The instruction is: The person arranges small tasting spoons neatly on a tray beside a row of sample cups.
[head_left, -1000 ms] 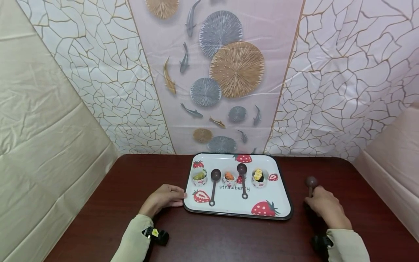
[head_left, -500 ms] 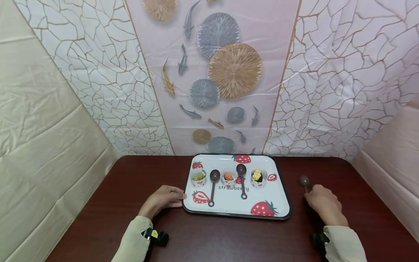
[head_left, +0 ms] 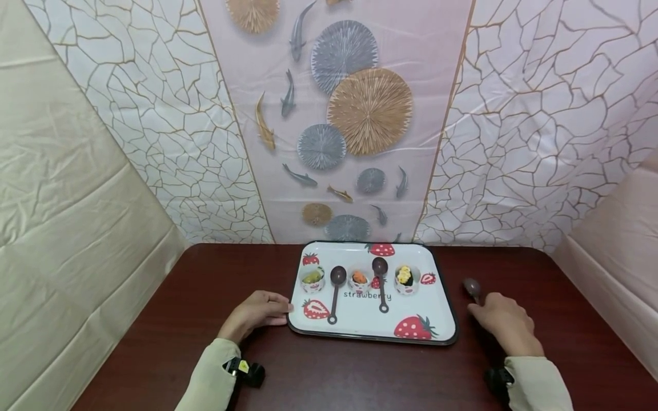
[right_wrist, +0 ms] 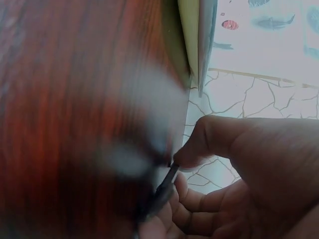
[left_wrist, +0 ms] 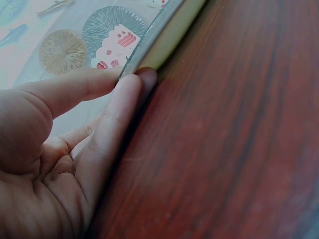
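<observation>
At the left edge of a white strawberry-print tray point(head_left: 360, 326), my left hand point(head_left: 257, 311) pinches the dark rim; in the left wrist view the thumb lies over it and a finger presses from the side. My right hand point(head_left: 506, 322) grips the handle of a brown measuring spoon point(head_left: 471, 287) over the table, right of the tray. Its handle point(right_wrist: 168, 181) sits between thumb and fingers in the right wrist view, where the rest is blurred. Two more brown spoons, one left point(head_left: 333, 299) and one right point(head_left: 382, 294), lie on the tray between three small printed cups.
The left cup point(head_left: 313, 285) holds something green, the middle cup point(head_left: 360, 288) something orange, the right cup point(head_left: 408, 289) yellow and black pieces. All stand on a dark red-brown table point(head_left: 319, 371). A patterned cloth point(head_left: 370, 171) hangs behind the table's back edge.
My right hand has shifted slightly left, and the spoon's bowl has swung left toward the tray. My left hand and the things on the tray stay where they were.
</observation>
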The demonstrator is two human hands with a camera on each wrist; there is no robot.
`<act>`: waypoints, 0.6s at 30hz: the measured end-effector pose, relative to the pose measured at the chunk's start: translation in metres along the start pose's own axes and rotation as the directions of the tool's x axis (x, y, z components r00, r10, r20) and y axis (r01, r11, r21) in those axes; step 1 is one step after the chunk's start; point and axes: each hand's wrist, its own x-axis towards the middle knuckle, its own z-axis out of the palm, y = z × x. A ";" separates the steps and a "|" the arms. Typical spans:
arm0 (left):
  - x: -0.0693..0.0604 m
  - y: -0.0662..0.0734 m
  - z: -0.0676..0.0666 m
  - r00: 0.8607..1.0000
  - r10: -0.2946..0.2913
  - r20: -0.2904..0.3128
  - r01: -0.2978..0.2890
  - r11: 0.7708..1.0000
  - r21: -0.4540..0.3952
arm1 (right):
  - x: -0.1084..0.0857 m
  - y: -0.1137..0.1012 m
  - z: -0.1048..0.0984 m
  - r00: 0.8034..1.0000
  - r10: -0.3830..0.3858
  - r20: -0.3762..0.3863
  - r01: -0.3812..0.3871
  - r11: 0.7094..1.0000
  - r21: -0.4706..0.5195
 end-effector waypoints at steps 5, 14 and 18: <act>0.000 0.001 0.001 1.000 0.002 0.002 -0.002 1.000 -0.002 | -0.001 -0.001 0.000 1.000 -0.002 -0.001 0.002 1.000 0.001; -0.001 0.002 0.001 1.000 0.013 0.004 -0.013 1.000 -0.016 | -0.002 -0.005 0.002 0.998 -0.044 -0.044 0.045 0.999 0.014; -0.002 0.003 0.001 1.000 0.010 0.002 -0.010 1.000 -0.010 | -0.002 -0.004 0.003 0.998 -0.055 -0.043 0.056 0.998 0.028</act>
